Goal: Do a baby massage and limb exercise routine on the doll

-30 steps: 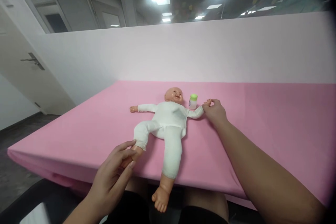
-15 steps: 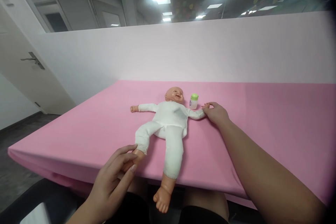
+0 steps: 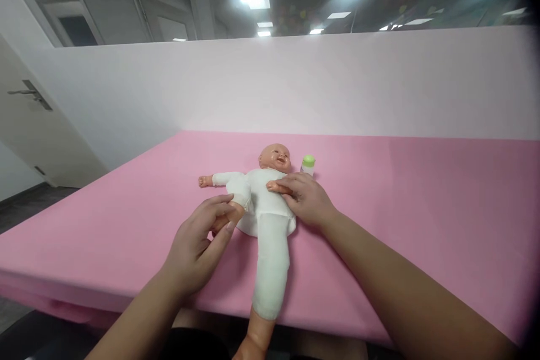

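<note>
A baby doll (image 3: 272, 236) with a white cloth body lies on its back, its head toward the wall. My left hand (image 3: 198, 242) is closed around the doll's foot on the left, and that leg is bent up toward the belly. My right hand (image 3: 310, 199) grips the doll's hand on the right, whose arm lies folded across the chest. The other arm stretches out to the left on the cloth. The straight leg points toward me, its foot past the table's near edge and partly cut off by the frame.
Just beyond my right hand stands a small jar (image 3: 308, 164) with a green lid, its lower part partly hidden. A pink cloth (image 3: 139, 208) covers the table. Behind it rises a white wall (image 3: 337, 84) with glass above. A door (image 3: 34, 118) is at the left.
My left hand has pushed the doll's foot up and away from me, bending the leg. My right hand has brought the doll's arm inward over its chest. The view has shifted slightly.
</note>
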Demonstrator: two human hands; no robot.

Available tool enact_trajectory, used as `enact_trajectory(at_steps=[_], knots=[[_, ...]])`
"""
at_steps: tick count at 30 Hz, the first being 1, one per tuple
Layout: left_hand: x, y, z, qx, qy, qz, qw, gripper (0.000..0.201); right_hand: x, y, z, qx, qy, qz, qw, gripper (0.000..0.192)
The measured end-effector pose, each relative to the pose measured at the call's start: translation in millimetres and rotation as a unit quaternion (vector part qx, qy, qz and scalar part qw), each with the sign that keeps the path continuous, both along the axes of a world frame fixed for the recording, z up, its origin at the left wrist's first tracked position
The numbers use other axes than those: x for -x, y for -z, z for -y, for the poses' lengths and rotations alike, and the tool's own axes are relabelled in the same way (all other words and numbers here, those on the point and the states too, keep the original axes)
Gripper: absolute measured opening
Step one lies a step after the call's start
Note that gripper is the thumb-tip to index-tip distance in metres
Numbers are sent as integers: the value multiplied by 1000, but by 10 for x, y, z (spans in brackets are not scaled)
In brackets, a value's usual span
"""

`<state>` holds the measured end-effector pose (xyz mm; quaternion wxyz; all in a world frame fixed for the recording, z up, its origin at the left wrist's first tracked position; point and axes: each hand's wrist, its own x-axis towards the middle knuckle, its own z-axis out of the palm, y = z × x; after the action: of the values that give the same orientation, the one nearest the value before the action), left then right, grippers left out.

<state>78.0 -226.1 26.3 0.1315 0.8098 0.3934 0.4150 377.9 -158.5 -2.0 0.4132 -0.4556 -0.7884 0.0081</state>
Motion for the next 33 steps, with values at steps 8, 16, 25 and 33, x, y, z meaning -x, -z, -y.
enact_trajectory(at_steps=[8, 16, 25, 33], knots=[[-171, 86, -261, -26, -20, -98, 995, 38, -71, 44, -91, 25, -28, 37, 999, 50], [-106, 169, -258, -27, -22, -45, 998, 40, -52, 1, -49, 53, -1, -15, 998, 40], [363, 448, 403, -62, -33, 5, 998, 43, -564, 91, -207, 102, 244, -226, 937, 58], [799, 645, 831, -109, -10, -93, 990, 53, -871, 146, -247, 296, 361, -189, 864, 75]])
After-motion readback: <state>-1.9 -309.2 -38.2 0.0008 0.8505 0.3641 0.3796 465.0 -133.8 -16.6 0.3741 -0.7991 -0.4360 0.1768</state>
